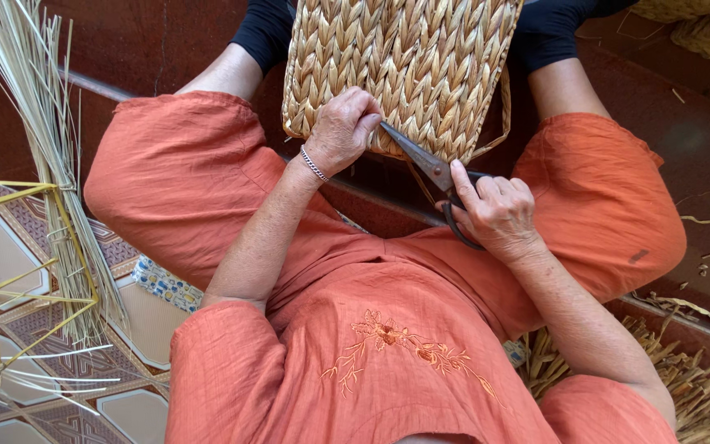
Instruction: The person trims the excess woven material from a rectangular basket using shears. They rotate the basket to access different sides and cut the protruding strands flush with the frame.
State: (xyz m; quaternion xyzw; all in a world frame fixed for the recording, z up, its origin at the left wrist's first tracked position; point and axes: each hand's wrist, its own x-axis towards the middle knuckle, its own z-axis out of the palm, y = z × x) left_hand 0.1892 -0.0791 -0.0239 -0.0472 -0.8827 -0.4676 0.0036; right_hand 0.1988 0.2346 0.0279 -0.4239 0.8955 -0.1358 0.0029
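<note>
Posture: person seated, seen from above, knees spread, wearing an orange tunic (pixel 371 345) with embroidery on the chest and orange trousers.
Basket: woven straw basket (pixel 421 57) rests between the knees, its braided wall facing the camera and its lower edge toward the body.
Left hand: left hand (pixel 343 131) is clenched on the lower edge of the basket, fingers curled over the weave (a thin bracelet (pixel 314 164) sits on the wrist).
Right hand: right hand (pixel 499 214) grasps the scissors (pixel 433 168), fingers through the dark handle loops, thumb lying along the top.
Scissors: dark metal blades point up and left, the tips meeting the basket edge just beside the left fingers; whether a strand lies between the blades cannot be told.
Strap: thin straw loop (pixel 503 115) hangs from the right side of the basket, close to the right knee.
Stalks: bundle of pale dry stalks (pixel 43 140) stands at the left of the view, well apart from both hands.
Frame: yellow rod frame (pixel 18 279) lies on the patterned floor (pixel 10 247) beside the stalks.
Offcuts: short straw pieces (pixel 684 378) lie heaped at lower right, near the right elbow.
Cushion: blue patterned cushion (pixel 166 284) shows under the left thigh.
</note>
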